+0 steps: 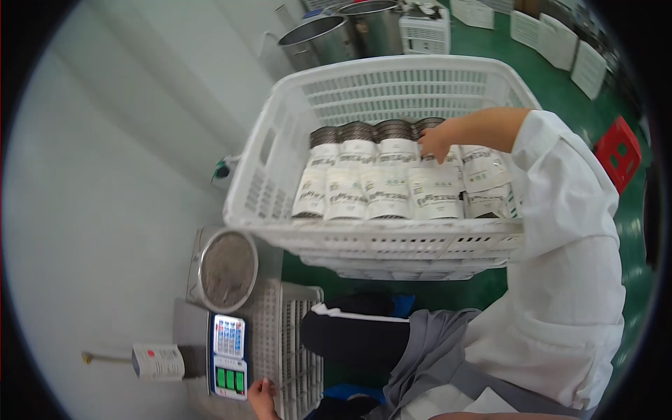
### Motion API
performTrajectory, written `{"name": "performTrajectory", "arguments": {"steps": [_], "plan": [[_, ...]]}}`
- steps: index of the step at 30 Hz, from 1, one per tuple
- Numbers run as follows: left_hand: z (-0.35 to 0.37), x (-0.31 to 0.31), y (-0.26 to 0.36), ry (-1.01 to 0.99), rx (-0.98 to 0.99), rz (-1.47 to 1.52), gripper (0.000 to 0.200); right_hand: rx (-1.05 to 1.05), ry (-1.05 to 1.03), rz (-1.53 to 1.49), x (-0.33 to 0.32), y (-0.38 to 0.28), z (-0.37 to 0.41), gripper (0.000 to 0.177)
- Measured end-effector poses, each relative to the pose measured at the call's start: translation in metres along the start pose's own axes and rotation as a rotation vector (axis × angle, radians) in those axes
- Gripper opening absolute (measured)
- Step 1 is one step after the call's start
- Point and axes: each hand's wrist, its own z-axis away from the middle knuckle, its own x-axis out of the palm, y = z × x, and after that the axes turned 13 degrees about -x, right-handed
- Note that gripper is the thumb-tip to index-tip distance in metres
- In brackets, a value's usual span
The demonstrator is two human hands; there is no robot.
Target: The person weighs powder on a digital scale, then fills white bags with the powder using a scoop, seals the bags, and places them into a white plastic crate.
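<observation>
The pouch [428, 126] I am touching lies in the back row of the white basket [280, 119], fourth from the left, flat on its back. My right hand [435, 143] sits right on top of it and covers most of its white label, so only the dark top end shows, just past my fingers [424, 148]. Those fingers are held close together and bent down onto the pouch. I cannot tell whether they pinch it or only press on it. Its long axis runs from me toward the far wall of the basket, with the dark top pointing away from me, like the three pouches [357, 140] lined up to its left.

A second row of pouches [385, 192] lies nearer to me, overlapping the feet of the back row and facing the same way.

The basket rests on another one stacked under it. Below and to the left stands a scale [229, 357] with a steel pan [227, 269] of grey powder just behind it. My left hand [262, 399] is by the scale's near right corner, half cut off by the edge, so I cannot tell how its fingers stand.
</observation>
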Motion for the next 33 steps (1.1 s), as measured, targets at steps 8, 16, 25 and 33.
{"name": "performTrajectory", "arguments": {"steps": [8, 16, 25, 33], "plan": [[0.020, -0.009, 0.012, 0.149, 0.227, -0.110, 0.027, -0.082, 1.169, -0.320, -0.221, -0.071, 0.023, 0.020], [0.051, -0.013, 0.045, 0.148, 0.203, -0.191, 0.027, -0.739, 1.060, -0.096, -0.369, -0.332, -0.006, 0.030], [0.052, -0.032, 0.027, 0.143, 0.234, -0.232, 0.027, -0.632, 0.688, 0.239, -0.330, -0.464, -0.173, 0.049], [0.055, -0.045, 0.031, 0.135, 0.241, -0.236, 0.027, -0.711, 1.127, -0.117, -0.324, -0.465, -0.249, 0.023]]}}
